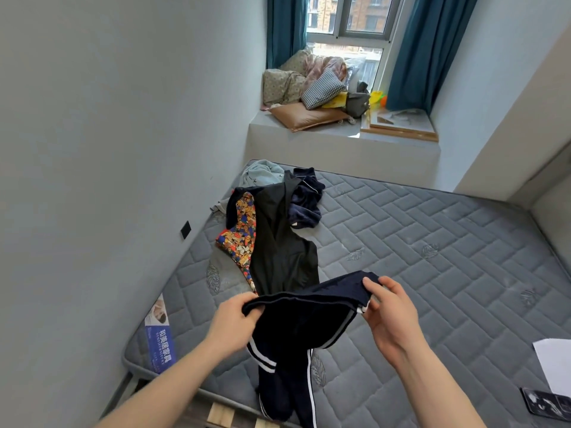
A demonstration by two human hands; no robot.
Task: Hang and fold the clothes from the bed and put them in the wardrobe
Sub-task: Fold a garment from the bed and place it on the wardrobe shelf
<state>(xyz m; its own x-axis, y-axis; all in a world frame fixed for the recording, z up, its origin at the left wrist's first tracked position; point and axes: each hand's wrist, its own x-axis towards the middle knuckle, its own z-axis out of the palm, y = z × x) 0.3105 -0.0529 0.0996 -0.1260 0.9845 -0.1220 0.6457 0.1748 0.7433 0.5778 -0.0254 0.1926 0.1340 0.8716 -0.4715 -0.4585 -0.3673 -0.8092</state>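
Observation:
I hold a pair of dark navy track trousers with white side stripes by the waistband above the near edge of the grey mattress. My left hand grips the waistband's left end and my right hand pinches its right end. The legs hang down over the mattress edge. Behind them lie a black garment, a colourful patterned piece, a dark blue garment and a pale blue one, all bunched near the left wall. No wardrobe is in view.
A grey wall runs along the left of the bed. A window ledge at the back holds cushions, bags and wooden frames between teal curtains. A white sheet of paper and a dark phone lie at the mattress's right edge.

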